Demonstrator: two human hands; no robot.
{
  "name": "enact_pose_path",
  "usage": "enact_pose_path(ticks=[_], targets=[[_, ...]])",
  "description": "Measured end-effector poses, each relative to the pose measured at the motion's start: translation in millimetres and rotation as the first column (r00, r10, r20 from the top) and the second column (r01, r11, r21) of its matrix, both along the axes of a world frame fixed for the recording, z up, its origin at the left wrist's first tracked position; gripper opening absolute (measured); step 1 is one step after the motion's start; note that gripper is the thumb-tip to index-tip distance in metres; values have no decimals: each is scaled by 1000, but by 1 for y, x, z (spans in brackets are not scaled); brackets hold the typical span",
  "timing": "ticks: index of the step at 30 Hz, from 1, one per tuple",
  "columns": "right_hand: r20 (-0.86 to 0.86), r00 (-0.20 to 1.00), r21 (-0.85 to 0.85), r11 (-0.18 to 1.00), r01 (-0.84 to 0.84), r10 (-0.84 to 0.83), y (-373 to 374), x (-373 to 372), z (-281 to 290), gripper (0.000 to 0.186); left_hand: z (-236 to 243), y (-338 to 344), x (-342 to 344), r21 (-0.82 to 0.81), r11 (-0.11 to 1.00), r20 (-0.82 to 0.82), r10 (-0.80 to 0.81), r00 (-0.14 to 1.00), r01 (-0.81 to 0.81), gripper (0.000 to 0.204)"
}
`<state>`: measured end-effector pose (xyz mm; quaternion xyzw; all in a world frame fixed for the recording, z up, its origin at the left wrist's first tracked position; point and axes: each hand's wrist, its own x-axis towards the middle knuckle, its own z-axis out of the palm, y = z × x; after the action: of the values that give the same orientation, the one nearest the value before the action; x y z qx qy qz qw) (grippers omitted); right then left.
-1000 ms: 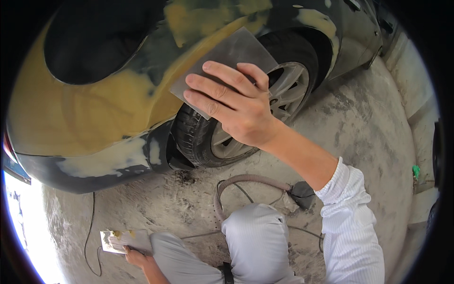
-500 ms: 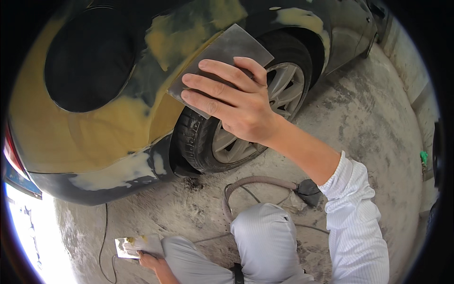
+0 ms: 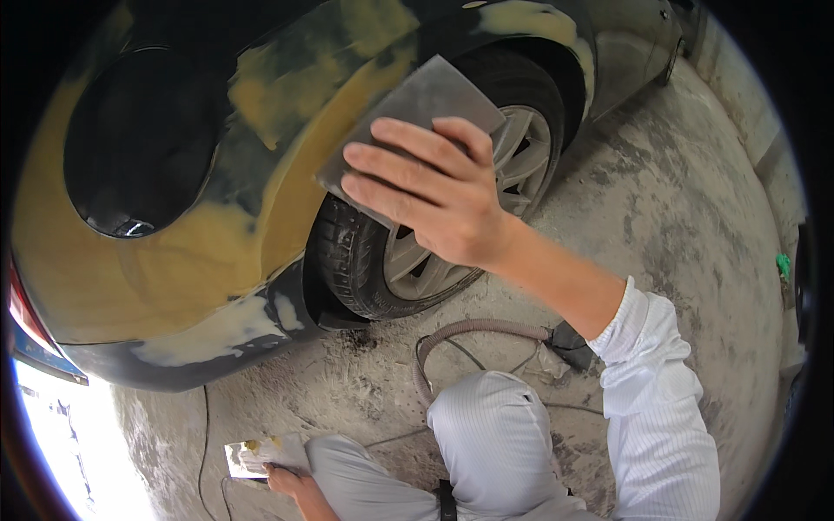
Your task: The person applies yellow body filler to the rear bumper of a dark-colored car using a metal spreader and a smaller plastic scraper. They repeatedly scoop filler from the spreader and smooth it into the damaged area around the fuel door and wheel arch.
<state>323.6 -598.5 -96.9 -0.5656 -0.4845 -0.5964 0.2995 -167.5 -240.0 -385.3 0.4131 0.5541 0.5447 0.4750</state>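
Note:
A flat grey rectangular spreader (image 3: pixel 439 91) is held in my right hand (image 3: pixel 447 195), fingers stretched across its face and the thumb at its edge. It hangs in front of the rear wheel (image 3: pixel 365 265), its long edge beside the filler-coated wheel arch lip; whether they touch, I cannot tell. Yellow body filler (image 3: pixel 187 269) covers much of the dark car's rear quarter panel, around a round black recess (image 3: pixel 139 143). Low beside my left thigh, my left hand (image 3: pixel 288 483) grips a pale flat filler board (image 3: pixel 282 451) with yellowish filler smeared on it.
A ribbed hose (image 3: pixel 469 327) curves over the dusty concrete floor (image 3: pixel 643 252), ending at a dark tool (image 3: pixel 569 347) by my knee. A thin cable (image 3: pixel 205 434) runs along the floor at left. A wall (image 3: pixel 738 95) stands at far right.
My right hand with the spreader has shifted a little right and down, away from the arch lip, uncovering more yellow filler there. The view has turned slightly. My left hand still holds the board.

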Motion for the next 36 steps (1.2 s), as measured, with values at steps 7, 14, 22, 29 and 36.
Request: enact_pose_path(ticks=[7,14,22,29,36], targets=[[71,997,18,999,38,-39,7,21,25,19,-4,2,4,0,1000,3,-11,1000,11,56],[-20,1000,-26,1000,-2,1,-2,11,-10,24,-7,3,7,12,1000,-7,18,1000,-18,58],[36,999,21,1000,1,-2,-13,27,34,37,-15,12,4,33,999,-25,41,999,-40,58],[21,999,-5,1000,27,-27,-9,33,20,21,-14,6,7,46,999,-22,6,1000,-5,57],[17,999,64,997,36,-37,-28,26,10,23,-10,8,15,-32,999,62,45,997,-43,52]])
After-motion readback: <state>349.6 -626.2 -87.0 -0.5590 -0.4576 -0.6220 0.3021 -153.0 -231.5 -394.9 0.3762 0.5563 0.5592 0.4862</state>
